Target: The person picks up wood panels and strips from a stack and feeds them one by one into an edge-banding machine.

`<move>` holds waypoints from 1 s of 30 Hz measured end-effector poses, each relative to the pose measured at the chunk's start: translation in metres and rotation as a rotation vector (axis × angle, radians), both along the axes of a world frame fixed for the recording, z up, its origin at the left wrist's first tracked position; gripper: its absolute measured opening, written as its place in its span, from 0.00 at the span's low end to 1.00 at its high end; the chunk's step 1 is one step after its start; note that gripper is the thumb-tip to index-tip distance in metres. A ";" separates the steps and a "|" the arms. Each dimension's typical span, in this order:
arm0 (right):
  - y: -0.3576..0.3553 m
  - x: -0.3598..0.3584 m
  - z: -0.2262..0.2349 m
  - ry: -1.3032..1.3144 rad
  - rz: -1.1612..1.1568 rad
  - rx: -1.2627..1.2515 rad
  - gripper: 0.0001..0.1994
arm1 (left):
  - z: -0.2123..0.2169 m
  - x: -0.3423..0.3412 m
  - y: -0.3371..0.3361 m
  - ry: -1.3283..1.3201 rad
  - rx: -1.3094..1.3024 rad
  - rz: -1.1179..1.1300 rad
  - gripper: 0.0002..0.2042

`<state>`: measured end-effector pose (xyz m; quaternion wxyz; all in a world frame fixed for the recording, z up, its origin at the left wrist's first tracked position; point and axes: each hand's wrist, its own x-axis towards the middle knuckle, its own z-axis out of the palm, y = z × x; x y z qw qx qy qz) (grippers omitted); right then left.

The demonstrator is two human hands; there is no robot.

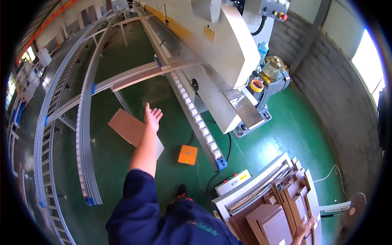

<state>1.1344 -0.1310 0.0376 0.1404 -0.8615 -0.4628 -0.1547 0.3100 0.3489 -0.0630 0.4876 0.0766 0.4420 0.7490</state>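
Observation:
My left hand [152, 117] reaches out over the floor, palm up, fingers spread and nothing in them. Beneath that forearm lies a flat brown panel [125, 124], its middle hidden by my arm. Beyond the hand, a long narrow brown board [143, 78] rests across the conveyor rails, its far end at the large white machine [234, 45]. At the lower right my right hand [304, 228] touches the upright stack of brown panels [292, 190], fingers apart; I cannot see it grip one. Nearer me, a group of shorter panels [267, 224] leans in the same cart.
The white-edged cart [222, 203] holds the panels. A roller rail [198, 118] runs along the machine, with more conveyor rails [83, 134] at left. An orange box [188, 155] sits on the green floor. A motor unit [275, 83] stands right of the machine, near a grey wall [326, 77].

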 end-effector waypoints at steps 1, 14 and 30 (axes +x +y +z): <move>0.006 -0.031 0.007 0.024 -0.015 -0.032 0.21 | 0.004 -0.012 0.021 -0.067 0.037 0.031 0.55; 0.044 -0.172 0.024 0.104 -0.053 -0.035 0.21 | 0.012 -0.059 0.135 -0.089 0.171 0.129 0.27; 0.205 -0.307 0.050 0.353 0.654 -0.009 0.28 | 0.056 0.046 -0.111 0.347 0.161 0.027 0.21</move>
